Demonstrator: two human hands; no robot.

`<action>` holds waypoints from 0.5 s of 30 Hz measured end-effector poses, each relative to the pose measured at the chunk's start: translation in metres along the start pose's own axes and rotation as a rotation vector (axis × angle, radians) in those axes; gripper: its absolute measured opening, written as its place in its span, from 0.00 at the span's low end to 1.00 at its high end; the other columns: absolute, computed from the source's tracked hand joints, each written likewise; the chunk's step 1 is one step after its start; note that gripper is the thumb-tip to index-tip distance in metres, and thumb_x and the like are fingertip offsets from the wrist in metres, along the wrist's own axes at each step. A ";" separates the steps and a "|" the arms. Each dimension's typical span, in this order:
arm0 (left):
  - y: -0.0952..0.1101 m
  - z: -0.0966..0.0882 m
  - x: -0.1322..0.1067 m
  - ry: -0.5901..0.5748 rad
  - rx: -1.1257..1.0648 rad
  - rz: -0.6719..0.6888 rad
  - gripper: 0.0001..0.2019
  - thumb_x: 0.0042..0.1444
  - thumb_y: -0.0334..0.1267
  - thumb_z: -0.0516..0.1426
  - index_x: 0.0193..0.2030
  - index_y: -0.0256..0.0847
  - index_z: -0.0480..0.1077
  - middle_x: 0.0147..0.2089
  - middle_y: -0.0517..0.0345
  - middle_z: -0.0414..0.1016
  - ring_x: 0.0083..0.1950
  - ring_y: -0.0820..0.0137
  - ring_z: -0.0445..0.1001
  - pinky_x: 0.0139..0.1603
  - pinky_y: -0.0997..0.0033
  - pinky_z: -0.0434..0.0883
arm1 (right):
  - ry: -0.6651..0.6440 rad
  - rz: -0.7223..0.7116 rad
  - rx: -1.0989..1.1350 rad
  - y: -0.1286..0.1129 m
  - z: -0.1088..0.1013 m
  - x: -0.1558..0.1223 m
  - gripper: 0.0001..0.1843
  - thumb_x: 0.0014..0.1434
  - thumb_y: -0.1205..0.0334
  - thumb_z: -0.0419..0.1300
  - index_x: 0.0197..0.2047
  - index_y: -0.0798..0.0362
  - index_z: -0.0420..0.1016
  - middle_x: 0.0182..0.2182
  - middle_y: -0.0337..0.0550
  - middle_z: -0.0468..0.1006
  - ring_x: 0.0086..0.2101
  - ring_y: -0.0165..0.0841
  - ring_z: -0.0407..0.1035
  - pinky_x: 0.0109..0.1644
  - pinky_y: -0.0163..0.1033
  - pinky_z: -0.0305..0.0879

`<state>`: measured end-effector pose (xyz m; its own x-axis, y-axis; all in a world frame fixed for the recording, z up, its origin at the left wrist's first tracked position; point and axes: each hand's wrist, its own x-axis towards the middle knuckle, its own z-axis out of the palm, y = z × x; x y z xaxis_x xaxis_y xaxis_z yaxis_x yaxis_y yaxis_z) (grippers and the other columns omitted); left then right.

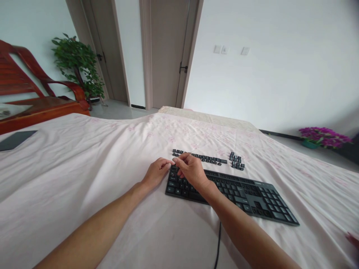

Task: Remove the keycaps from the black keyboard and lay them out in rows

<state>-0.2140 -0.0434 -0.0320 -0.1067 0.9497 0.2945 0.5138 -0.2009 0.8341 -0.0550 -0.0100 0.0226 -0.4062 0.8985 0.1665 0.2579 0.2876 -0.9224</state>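
A black keyboard [238, 192] lies at a slant on the pale cloth, several of its key spots bare of caps. Over its upper left part is my right hand [192, 170], thumb and forefinger pinched together; whatever is between them is too small to make out. My left hand [156, 173] is by the keyboard's upper left corner, fingers closed and their tips close to my right thumb. Loose black keycaps [211, 159] lie in rows behind the keyboard, partly hidden by my right hand. A smaller group of keycaps [237, 161] sits to their right.
Pink-flowered cloth [112, 168] covers the surface in folds. A black cable [218, 246] runs from the keyboard toward me. At the far left lies a dark flat object [17, 140]. Part of a person's hand [352, 240] shows at the right edge. A wooden bench [42, 101] stands beyond.
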 end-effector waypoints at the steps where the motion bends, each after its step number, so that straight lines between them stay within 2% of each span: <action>1: 0.000 0.000 0.000 0.002 0.011 -0.001 0.13 0.59 0.42 0.51 0.34 0.41 0.75 0.39 0.57 0.75 0.40 0.67 0.72 0.43 0.70 0.68 | -0.011 -0.007 -0.027 -0.001 0.001 0.001 0.18 0.54 0.45 0.60 0.29 0.54 0.71 0.15 0.36 0.70 0.16 0.30 0.69 0.16 0.30 0.64; 4: -0.002 0.000 0.000 -0.002 0.033 0.003 0.13 0.59 0.42 0.51 0.33 0.40 0.74 0.37 0.58 0.74 0.38 0.68 0.72 0.40 0.70 0.68 | -0.052 -0.034 -0.099 -0.002 0.003 0.004 0.17 0.55 0.46 0.60 0.30 0.53 0.71 0.14 0.35 0.70 0.15 0.29 0.68 0.17 0.29 0.62; 9: -0.006 -0.001 -0.001 -0.044 0.015 0.049 0.11 0.58 0.37 0.51 0.36 0.42 0.75 0.40 0.58 0.74 0.42 0.67 0.72 0.46 0.68 0.68 | -0.097 -0.166 -0.239 -0.003 0.008 0.005 0.16 0.58 0.48 0.58 0.28 0.52 0.71 0.14 0.34 0.70 0.16 0.28 0.68 0.21 0.30 0.60; 15: -0.004 -0.003 -0.005 -0.158 0.022 0.093 0.13 0.52 0.31 0.53 0.41 0.44 0.76 0.46 0.56 0.72 0.46 0.66 0.71 0.43 0.71 0.70 | -0.016 -0.213 -0.306 0.008 0.011 0.004 0.18 0.61 0.48 0.55 0.27 0.52 0.70 0.17 0.35 0.71 0.19 0.28 0.68 0.25 0.31 0.60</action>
<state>-0.2177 -0.0481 -0.0359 0.0762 0.9534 0.2921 0.5341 -0.2864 0.7955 -0.0640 -0.0073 0.0119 -0.4924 0.8030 0.3357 0.4154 0.5558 -0.7201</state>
